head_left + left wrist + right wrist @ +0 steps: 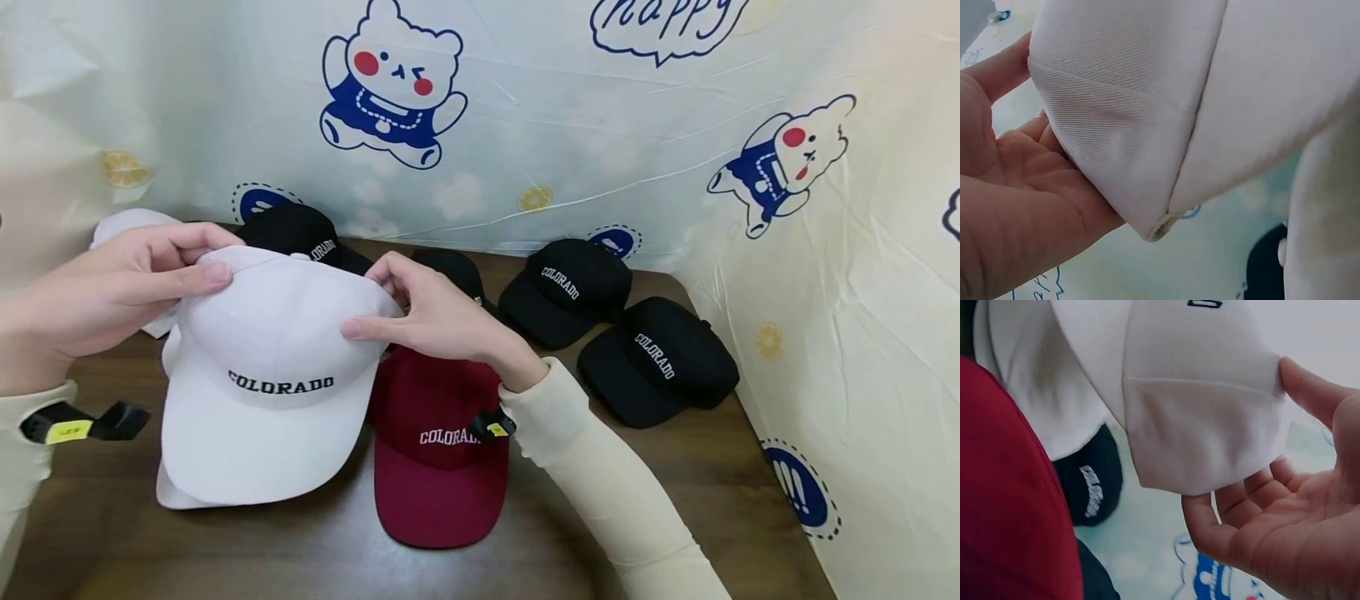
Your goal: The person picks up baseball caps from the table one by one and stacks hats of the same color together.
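Observation:
A white baseball cap [277, 325] with dark COLORADO lettering is held between both hands, its brim towards me. My left hand [138, 279] pinches the upper left side, thumb on the outside. On the opposite side my right hand [438, 312] grips the cap with thumb in front; in the right wrist view the fingers [1200, 519] curl under its edge. Another white cap [176, 497] lies behind and below the held one, mostly hidden. Just right of these, a dark red cap [441, 500] sits on the table, partly covered by my right wrist.
Two black caps [566, 287] [663, 362] stand at the right of the brown table [300, 558]. More black caps [292, 229] [450, 267] are at the back, partly hidden. A further white cap [135, 221] is at far left. Printed cloth [510, 125] hangs behind the table.

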The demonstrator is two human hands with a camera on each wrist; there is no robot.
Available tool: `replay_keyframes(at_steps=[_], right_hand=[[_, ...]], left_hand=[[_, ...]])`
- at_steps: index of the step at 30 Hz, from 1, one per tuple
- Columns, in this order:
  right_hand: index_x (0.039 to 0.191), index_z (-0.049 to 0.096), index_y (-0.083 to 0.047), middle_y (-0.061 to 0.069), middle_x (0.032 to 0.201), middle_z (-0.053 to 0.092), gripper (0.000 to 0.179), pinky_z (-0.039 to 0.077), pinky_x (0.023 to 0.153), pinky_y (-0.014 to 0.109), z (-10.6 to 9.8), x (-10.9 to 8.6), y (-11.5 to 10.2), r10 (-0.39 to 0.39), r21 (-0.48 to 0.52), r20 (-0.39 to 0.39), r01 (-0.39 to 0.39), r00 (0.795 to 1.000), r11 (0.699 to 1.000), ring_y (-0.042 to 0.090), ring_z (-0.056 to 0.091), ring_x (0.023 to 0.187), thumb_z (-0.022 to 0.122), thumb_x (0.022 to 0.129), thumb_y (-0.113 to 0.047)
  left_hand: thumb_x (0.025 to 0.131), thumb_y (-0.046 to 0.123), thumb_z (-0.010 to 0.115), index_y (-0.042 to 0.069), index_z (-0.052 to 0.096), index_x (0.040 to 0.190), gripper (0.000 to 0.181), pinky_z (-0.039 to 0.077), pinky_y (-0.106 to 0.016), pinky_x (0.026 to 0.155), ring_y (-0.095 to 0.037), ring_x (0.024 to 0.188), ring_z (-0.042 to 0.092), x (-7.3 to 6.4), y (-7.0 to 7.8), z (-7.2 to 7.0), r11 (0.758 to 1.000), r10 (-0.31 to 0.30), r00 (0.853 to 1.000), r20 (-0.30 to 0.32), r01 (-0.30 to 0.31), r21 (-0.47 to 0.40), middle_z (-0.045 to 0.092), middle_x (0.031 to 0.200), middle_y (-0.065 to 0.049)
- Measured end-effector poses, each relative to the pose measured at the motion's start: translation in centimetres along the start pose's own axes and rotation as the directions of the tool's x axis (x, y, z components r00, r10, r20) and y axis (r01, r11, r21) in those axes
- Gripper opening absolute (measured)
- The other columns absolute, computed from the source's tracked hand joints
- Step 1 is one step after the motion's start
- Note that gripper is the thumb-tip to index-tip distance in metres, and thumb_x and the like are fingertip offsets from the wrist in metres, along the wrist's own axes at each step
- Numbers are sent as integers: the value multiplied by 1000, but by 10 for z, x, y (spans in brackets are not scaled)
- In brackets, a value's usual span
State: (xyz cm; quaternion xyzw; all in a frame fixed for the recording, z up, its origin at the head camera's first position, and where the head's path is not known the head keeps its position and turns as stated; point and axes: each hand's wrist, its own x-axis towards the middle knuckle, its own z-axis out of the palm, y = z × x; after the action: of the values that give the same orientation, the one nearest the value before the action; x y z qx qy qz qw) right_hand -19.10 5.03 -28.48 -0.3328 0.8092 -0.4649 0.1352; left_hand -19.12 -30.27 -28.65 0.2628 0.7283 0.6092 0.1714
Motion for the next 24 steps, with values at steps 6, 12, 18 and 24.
replay_keyframes(at_steps=[6,12,18,24], right_hand=[[129,55,-11,7,108,68,42,62,75,29,16,17,0,16,40,17,-16,1000,999,19,65,96,79,98,-26],[132,53,-7,5,110,66,40,61,78,24,30,31,2,15,73,75,-20,997,997,14,64,95,75,101,-19],[133,52,-8,5,110,63,40,58,77,19,43,44,6,58,27,106,-62,993,998,10,62,98,74,102,-21],[132,51,-8,6,108,62,39,59,75,19,50,53,6,96,24,111,-99,989,995,11,62,97,73,103,-21]], left_hand=[[111,-7,38,12,62,141,42,53,-22,88,-13,107,70,-10,-18,-23,993,-37,999,-27,40,111,76,123,-3],[112,-3,40,19,64,139,43,52,-20,87,-10,107,70,-21,-39,-41,973,-104,991,-80,118,200,77,122,2],[111,-4,42,26,65,136,45,51,-18,86,-4,109,68,-29,-57,-52,955,-142,982,-128,170,242,75,123,8],[113,-1,40,31,65,135,46,52,-18,86,-3,111,67,-29,-67,-60,959,-176,980,-91,192,210,73,125,10]])
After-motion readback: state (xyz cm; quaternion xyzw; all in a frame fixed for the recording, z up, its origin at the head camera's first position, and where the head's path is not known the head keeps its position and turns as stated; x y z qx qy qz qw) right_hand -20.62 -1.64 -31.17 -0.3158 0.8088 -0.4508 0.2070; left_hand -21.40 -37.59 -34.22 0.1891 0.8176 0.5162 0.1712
